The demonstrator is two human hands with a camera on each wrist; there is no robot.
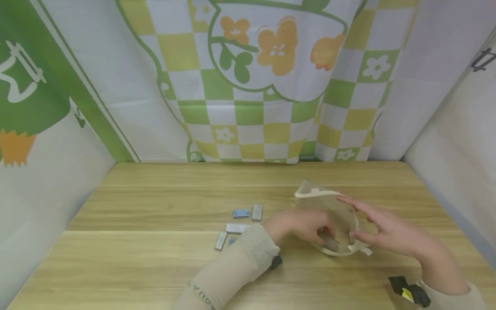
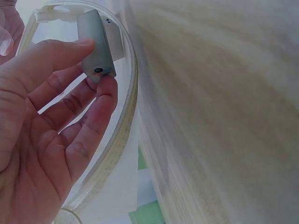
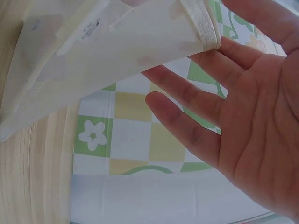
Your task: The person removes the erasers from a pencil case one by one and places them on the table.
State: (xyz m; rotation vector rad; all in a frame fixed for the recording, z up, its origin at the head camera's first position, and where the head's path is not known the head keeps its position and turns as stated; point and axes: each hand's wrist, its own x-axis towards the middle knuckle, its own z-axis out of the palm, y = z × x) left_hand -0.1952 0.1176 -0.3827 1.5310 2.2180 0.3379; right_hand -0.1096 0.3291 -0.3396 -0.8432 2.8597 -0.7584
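A translucent zip pouch (image 1: 325, 193) with a cream zipper edge stands with its mouth apart at the right of the table. My left hand (image 1: 308, 226) reaches into that mouth and pinches a small grey rectangular block (image 2: 96, 49) between thumb and fingers; a dark oval mark shows on the block's end. Behind it, another pale block (image 2: 113, 39) is partly hidden inside the pouch. My right hand (image 1: 391, 226) touches the pouch's right side, thumb and forefinger spread apart. In the right wrist view its fingers reach out nearly straight, some tips behind the pouch.
Left of the pouch lie several small blocks on the wooden table (image 1: 155, 258), among them a blue one (image 1: 241, 213), an upright-lying grey one (image 1: 257, 212) and another grey one (image 1: 221, 240). The left sleeve partly covers this group. A patterned cloth (image 1: 248, 142) hangs behind the table.
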